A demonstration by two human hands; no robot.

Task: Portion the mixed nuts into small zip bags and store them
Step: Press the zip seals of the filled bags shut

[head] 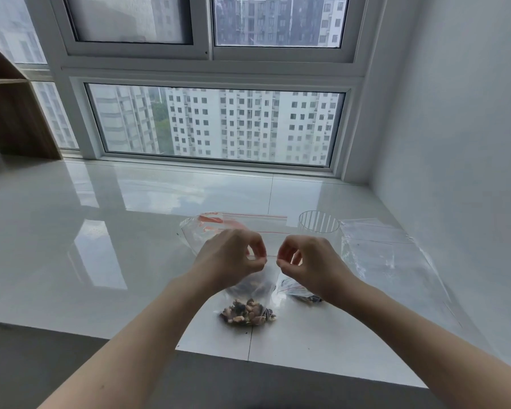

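Pinching the top edge of a zip bag (250, 293) of nuts (248, 312), left hand (230, 259) and right hand (307, 261) hold it above the tabletop (101, 231).

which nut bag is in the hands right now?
The middle bag, hanging from its red zip strip, pinched by left hand and right hand. The other nut bag lies on the counter under the right wrist.

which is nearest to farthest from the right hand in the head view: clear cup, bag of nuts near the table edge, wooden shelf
From the right hand:
1. clear cup, just beyond it, by the empty bags.
2. bag of nuts, nearer the table edge, to its left.
3. wooden shelf, far left by the window.
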